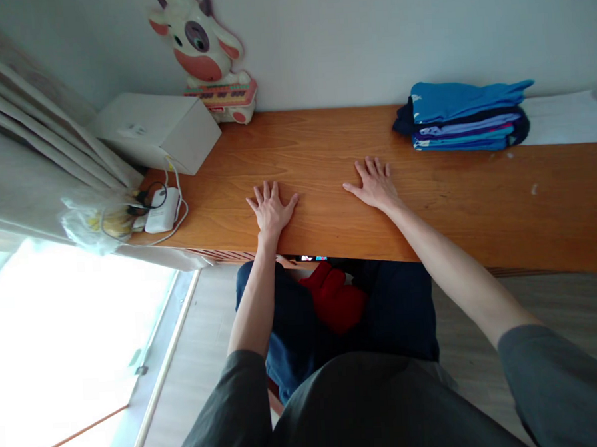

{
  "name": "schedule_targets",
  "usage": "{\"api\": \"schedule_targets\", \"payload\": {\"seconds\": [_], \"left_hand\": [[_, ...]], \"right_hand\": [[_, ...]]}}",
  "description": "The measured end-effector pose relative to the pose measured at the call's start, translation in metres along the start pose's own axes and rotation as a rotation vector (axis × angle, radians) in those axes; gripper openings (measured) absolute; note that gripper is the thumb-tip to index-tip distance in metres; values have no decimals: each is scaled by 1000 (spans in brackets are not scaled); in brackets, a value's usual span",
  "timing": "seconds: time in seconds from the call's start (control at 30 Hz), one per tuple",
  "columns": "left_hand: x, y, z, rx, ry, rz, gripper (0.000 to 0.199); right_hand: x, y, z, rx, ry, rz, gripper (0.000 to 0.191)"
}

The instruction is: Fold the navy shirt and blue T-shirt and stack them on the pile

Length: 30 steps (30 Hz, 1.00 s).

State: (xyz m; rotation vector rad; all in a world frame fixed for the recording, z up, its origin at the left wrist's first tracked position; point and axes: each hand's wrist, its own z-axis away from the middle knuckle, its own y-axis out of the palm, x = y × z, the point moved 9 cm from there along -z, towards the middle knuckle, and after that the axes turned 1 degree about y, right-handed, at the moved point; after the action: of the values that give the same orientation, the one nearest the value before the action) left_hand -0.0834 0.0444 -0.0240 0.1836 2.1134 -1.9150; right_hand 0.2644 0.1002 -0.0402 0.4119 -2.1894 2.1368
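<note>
Both palms rest face down on the brown wooden table (314,149). My left hand (271,211) lies near the front edge, left of the middle, its fingers spread and nothing in it. Farther right and slightly deeper on the tabletop, my right hand (375,185) is flat too, fingers apart, holding nothing. A stack of folded clothes (468,118), mostly blue, sits beyond my right hand against the wall. Below the table edge, a red object (335,300) shows between my legs.
At the back left stand a white box (158,127) and a cow-shaped toy keyboard (222,94). A white power strip (162,209) with cables and a plastic bag (98,220) lie by the curtain. White paper (568,117) is right of the clothes.
</note>
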Motion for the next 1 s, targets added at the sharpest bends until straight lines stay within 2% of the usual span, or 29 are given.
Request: {"api": "schedule_targets", "payload": {"seconds": [0.53, 0.83, 1.0], "left_hand": [[-1, -1, 0, 24, -5, 11, 99], [3, 4, -2, 5, -1, 5, 101], [3, 3, -2, -2, 4, 16, 100]], "right_hand": [[3, -6, 3, -7, 1, -82, 112], [0, -1, 0, -15, -8, 43, 107], [-1, 2, -3, -29, -16, 23, 107]]}}
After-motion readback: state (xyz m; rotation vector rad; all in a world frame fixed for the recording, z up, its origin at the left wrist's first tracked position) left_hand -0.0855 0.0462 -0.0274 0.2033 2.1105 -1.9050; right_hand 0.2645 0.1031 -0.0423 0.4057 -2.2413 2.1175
